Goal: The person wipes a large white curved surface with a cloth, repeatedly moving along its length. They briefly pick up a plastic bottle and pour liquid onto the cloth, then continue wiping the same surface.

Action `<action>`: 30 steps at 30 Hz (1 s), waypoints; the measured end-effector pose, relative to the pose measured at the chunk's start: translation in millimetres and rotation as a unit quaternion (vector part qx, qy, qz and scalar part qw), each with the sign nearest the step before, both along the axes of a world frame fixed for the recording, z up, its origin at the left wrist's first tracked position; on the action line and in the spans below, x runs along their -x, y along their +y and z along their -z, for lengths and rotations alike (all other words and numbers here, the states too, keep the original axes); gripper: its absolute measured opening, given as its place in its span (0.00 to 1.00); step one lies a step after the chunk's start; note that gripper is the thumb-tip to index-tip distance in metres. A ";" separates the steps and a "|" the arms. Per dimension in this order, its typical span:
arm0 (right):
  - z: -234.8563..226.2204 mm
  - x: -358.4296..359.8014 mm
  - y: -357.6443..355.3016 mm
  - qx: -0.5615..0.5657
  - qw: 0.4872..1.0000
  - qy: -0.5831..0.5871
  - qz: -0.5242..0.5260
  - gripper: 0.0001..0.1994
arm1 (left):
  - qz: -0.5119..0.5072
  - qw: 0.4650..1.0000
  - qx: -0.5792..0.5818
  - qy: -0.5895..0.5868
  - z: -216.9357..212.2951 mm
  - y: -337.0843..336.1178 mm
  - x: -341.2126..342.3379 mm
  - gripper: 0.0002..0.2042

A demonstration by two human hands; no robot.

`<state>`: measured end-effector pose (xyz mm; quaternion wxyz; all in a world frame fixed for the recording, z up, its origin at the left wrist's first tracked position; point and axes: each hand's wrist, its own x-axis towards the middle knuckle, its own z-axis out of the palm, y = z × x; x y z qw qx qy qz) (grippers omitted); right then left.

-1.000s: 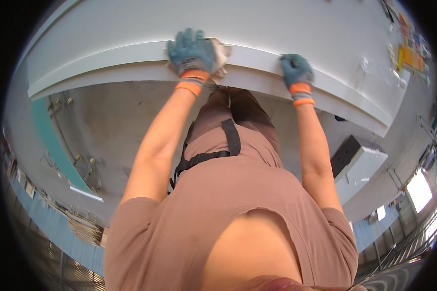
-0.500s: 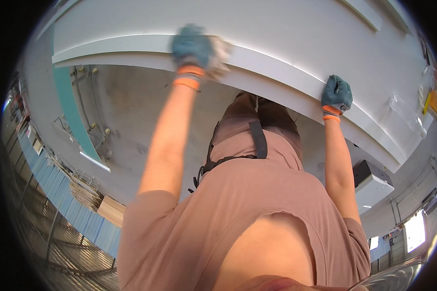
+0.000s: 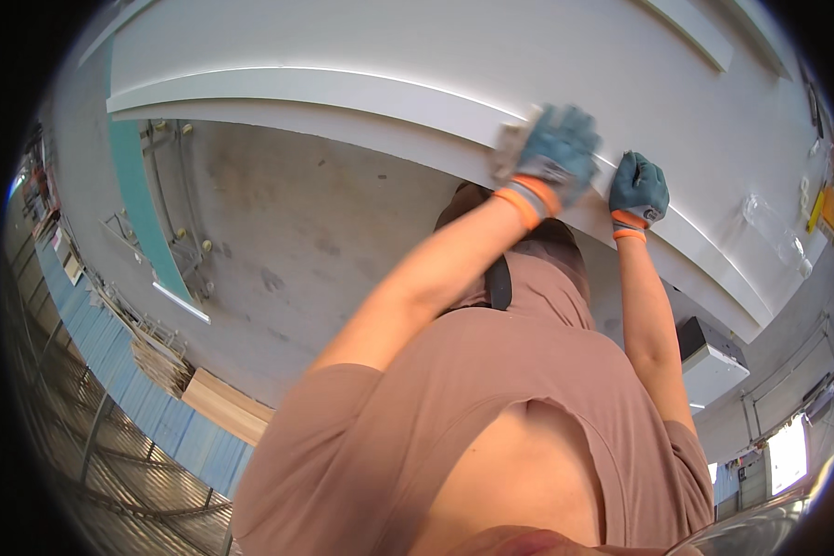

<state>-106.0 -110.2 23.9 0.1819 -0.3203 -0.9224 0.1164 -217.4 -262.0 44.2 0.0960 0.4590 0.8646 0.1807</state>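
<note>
White panel [image 3: 361, 37]: I have it across the upper part of the head view, pale and smooth, its straight sides bowed by the lens.
Edge strip [image 3: 296, 83]: I note a raised white band along the panel's near side, running beneath both hands.
Teal band [image 3: 148, 213]: I find it low at the left, below the panel's left end.
Wooden board [image 3: 227, 406]: I see it at lower left, tan, well apart from the hands.
Box [image 3: 713, 357]: I record a black and white body at right, below the panel's right end.
Left hand [image 3: 561, 148]: gloved blue-grey with an orange cuff, palm down, fingers extended over the cloth; I find its outline partly blurred.
Right hand [image 3: 639, 188]: gloved alike, fingers curled into a fist at the edge strip, just beside the left; I cannot tell whether anything is inside it.
Clear bottle [image 3: 774, 236]: I see it lying to the right of the right hand.
Cloth [image 3: 508, 148]: beige and blurred, under the left hand at the edge strip; I see only the part protruding at its left side.
</note>
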 end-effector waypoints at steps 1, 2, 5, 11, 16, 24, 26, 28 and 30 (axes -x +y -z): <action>0.3 0.5 0.7 0.002 1.000 0.004 -0.003 0.07 | 0.011 1.000 -0.026 -0.004 8.4 11.0 -16.2 0.19; 0.9 -1.0 1.8 0.004 1.000 0.006 -0.004 0.07 | -0.004 1.000 -0.026 0.012 18.3 9.8 -14.7 0.20; -2.2 -4.9 1.6 0.009 1.000 -0.002 0.001 0.07 | -0.064 0.997 0.030 0.016 18.4 0.7 14.6 0.22; -1.6 -4.3 1.6 0.005 1.000 -0.005 0.005 0.07 | -0.268 0.937 0.060 0.216 46.3 -126.4 128.7 0.18; -1.2 -1.3 -0.8 0.006 1.000 0.012 0.005 0.07 | -0.422 0.865 0.182 0.202 34.6 -195.7 192.5 0.24; -4.0 2.3 -3.3 0.002 1.000 0.002 0.018 0.08 | -0.238 0.960 0.062 0.133 21.0 -42.9 51.6 0.23; -3.7 3.2 0.1 -0.003 1.000 -0.002 0.011 0.08 | -0.255 0.959 0.058 0.111 15.9 -38.9 54.8 0.23; -1.3 -0.8 0.7 -0.007 1.000 -0.008 0.011 0.08 | -0.269 0.956 0.054 0.106 17.4 -47.8 59.1 0.23; 0.2 -2.7 -0.8 -0.013 1.000 -0.012 0.015 0.08 | -0.302 0.949 0.024 0.085 20.8 -66.3 76.9 0.23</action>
